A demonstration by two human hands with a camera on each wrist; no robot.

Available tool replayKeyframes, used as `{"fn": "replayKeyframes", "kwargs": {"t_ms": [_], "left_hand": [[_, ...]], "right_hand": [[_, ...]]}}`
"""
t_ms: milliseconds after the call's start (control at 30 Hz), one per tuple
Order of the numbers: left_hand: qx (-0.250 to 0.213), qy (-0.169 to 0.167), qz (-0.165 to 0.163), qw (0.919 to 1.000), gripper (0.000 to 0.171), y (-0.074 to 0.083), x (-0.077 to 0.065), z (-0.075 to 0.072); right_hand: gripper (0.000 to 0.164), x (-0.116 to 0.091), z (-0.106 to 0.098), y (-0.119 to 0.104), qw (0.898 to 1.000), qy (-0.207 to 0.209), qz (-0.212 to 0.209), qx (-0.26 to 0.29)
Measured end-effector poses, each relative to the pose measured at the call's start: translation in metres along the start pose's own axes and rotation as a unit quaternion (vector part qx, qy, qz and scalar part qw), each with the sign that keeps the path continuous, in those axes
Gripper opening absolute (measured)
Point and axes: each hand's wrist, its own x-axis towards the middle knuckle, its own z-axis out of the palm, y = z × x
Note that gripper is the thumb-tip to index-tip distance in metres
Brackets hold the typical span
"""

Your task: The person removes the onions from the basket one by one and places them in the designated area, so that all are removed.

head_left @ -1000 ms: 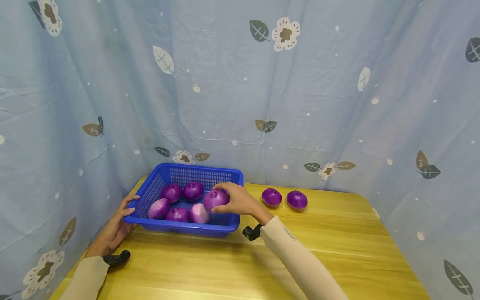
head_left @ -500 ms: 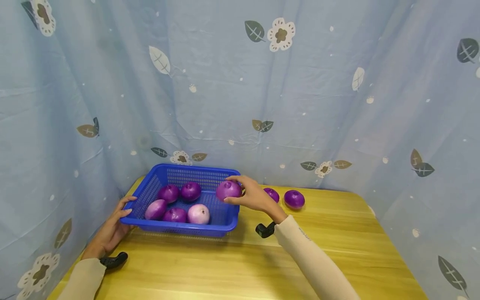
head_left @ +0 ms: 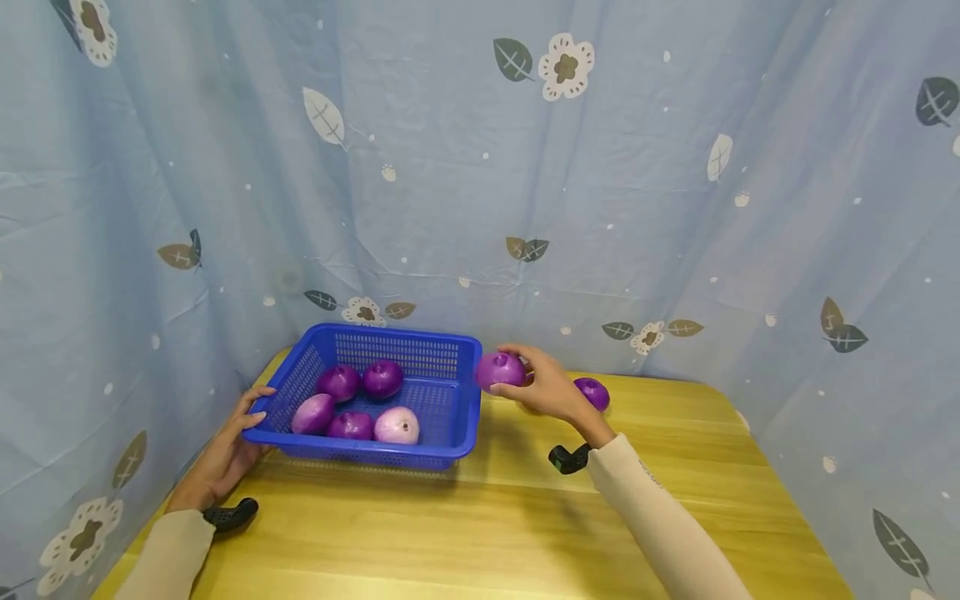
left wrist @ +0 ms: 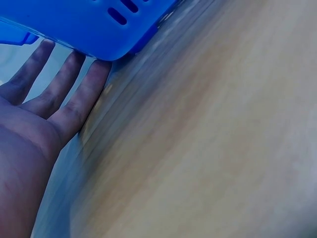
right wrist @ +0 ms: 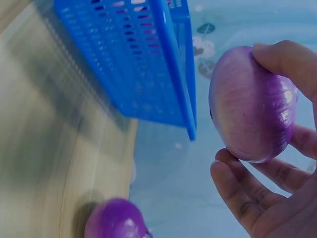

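Observation:
My right hand (head_left: 551, 385) grips a purple onion (head_left: 499, 372) between thumb and fingers, just right of the blue plastic basket (head_left: 352, 452). In the right wrist view this onion (right wrist: 252, 106) is held off the table, apart from the basket wall. My left hand (head_left: 225, 458) holds the basket's left rim; in the left wrist view its fingers (left wrist: 81, 96) reach against the basket's underside edge. Several onions lie inside the basket, among them a pale one (head_left: 396, 426) at the front and a dark purple one (head_left: 382, 379) at the back.
On the wooden table (head_left: 465, 533), a purple onion (head_left: 592, 393) sits right of the basket, partly covered by my right hand. Another onion beside it is almost hidden behind that hand. A blue patterned curtain (head_left: 435, 208) encloses the table's back and sides.
My right hand has lifted the onion out over the basket's right rim and moved right with it. The pale onion has rolled slightly. My left hand stays on the rim.

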Motion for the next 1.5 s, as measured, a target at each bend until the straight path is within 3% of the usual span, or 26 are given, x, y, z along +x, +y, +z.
{"fn": "replayKeyframes", "kwargs": {"t_ms": [333, 1033, 1500], "left_hand": [[-0.005, -0.006, 0.003, 1.0000, 0.044, 0.003, 0.000, -0.002], [0.019, 0.017, -0.014, 0.9996, 0.045, 0.001, -0.001, 0.001], [0.023, 0.016, -0.009, 0.9996, 0.044, 0.000, -0.001, 0.000]], "right_hand": [[0.069, -0.016, -0.025, 0.021, 0.999, 0.028, 0.018, -0.019], [0.078, -0.056, -0.071, 0.064, 0.994, 0.077, 0.073, -0.030], [0.080, -0.083, -0.093, 0.094, 0.989, 0.102, 0.104, -0.025]]}}
